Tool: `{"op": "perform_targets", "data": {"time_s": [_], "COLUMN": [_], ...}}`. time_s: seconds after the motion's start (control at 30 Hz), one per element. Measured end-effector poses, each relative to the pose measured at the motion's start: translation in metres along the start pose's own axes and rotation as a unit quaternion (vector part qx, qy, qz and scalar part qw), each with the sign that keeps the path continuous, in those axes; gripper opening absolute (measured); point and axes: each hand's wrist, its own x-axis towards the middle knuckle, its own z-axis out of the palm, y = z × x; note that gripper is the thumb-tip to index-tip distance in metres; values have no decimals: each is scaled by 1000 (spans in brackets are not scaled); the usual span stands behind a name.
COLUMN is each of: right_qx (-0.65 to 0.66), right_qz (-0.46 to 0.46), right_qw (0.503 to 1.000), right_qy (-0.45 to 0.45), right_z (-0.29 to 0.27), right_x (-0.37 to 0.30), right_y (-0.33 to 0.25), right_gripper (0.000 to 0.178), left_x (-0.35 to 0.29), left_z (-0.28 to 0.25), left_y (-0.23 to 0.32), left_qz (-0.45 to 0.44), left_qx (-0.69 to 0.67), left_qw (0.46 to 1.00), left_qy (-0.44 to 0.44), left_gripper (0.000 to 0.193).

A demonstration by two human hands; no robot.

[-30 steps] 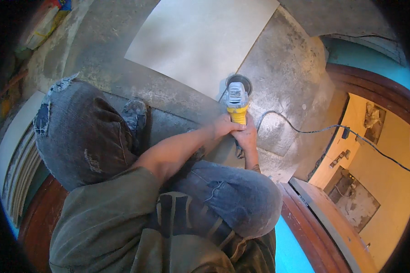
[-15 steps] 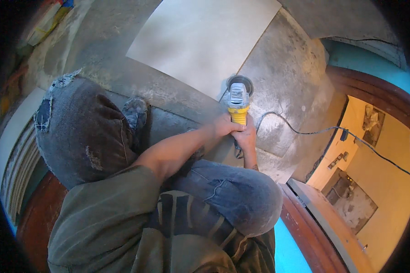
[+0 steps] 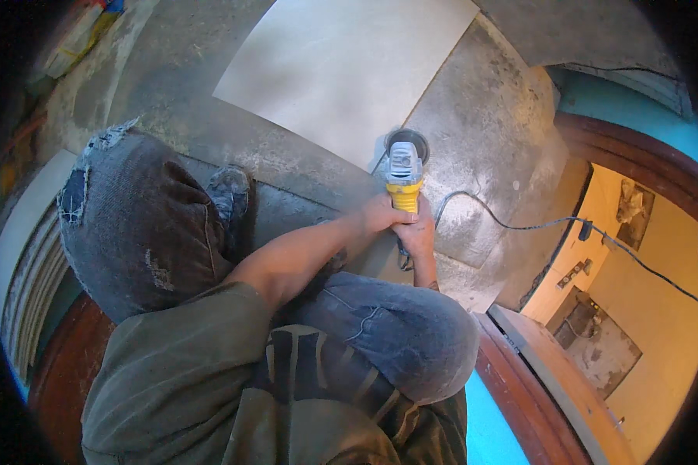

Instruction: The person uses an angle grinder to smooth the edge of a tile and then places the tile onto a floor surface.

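A yellow and grey angle grinder [image 3: 404,175] is held in both of my hands at arm's length. My left hand [image 3: 381,215] is closed round the near end of its yellow body from the left. From the right, my right hand [image 3: 419,232] wraps the handle end, the fingers of both hands meeting. The round disc end [image 3: 417,142] of the grinder lies at the right edge of a large pale tile [image 3: 341,70], near its closest corner. Where the disc meets the tile is hidden by the grinder's head.
A dark power cord [image 3: 512,225] runs right from the grinder across the dusty floor [image 3: 481,116] towards a doorway. Several stacked tiles [image 3: 32,248] stand at the left. My bent knees [image 3: 143,221] flank my arms. A door [image 3: 562,380] stands at the lower right.
The grinder has shifted very slightly to the left and towards me, with both hands still round it. The pale tile looks unmoved.
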Motion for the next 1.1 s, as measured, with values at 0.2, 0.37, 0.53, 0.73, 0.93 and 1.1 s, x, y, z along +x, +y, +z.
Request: {"op": "perform_targets", "data": {"time_s": [0.2,0.37,0.53,0.73,0.93,1.1], "right_qx": [5,16,148,114,167,153], "right_qz": [-4,-25,-19,-26,29,3], "right_qw": [1000,1000,989,993,984,986], "right_qy": [11,8,7,-31,-58,-63], "right_z": [2,-3,-6,-16,-29,-25], "right_x": [-1,-8,-14,-4,1,4], "right_y": [-3,9,8,7,4,1], "right_gripper": [73,69,57,55,52,51], "left_x": [1,-8,1,20,16,6], "left_z": [-3,13,12,6,21,20], "left_y": [-3,13,-10,-39,-4,16], "left_qz": [28,-30,-30,26,21,7], "left_qx": [35,113,123,169,148,124], "left_qw": [999,993,992,983,987,991], "left_qy": [13,30,18,66,53,42], "left_gripper": [47,43,55,56,51,48]}}
